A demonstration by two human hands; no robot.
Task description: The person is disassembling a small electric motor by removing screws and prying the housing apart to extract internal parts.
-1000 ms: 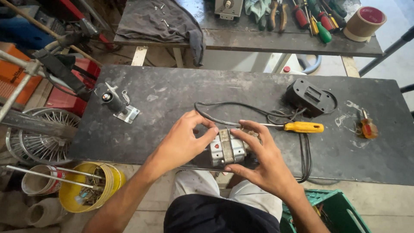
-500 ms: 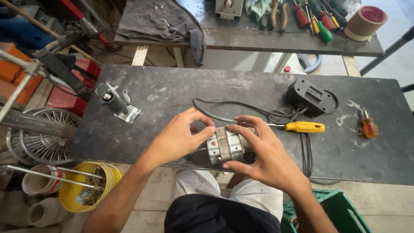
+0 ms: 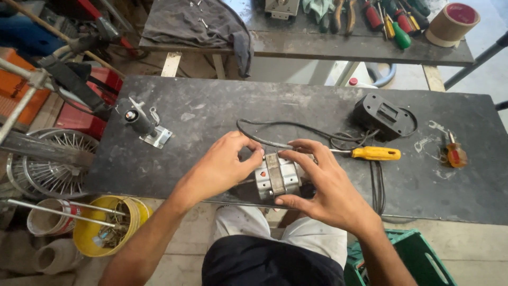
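Observation:
A small grey metal motor (image 3: 276,177) with a banded casing lies on the dark workbench (image 3: 222,111) near its front edge. My left hand (image 3: 222,167) grips its left end and my right hand (image 3: 325,185) wraps around its right side, so most of that side is hidden. A black cable (image 3: 288,127) runs from behind the motor to a black plastic housing (image 3: 383,116) at the back right. A yellow-handled screwdriver (image 3: 373,153) lies just beyond my right hand.
A small metal part on a bracket (image 3: 144,124) sits at the bench's left. An orange-handled tool (image 3: 455,154) lies at the right. A rear bench holds a cloth (image 3: 196,24), pliers, screwdrivers and a tape roll (image 3: 451,24). A wheel (image 3: 50,169), yellow bucket (image 3: 108,225) and green crate (image 3: 410,259) are on the floor.
Both hands have kept hold of the motor, shifting it slightly toward the bench's front edge. The fingers have shifted their hold a little.

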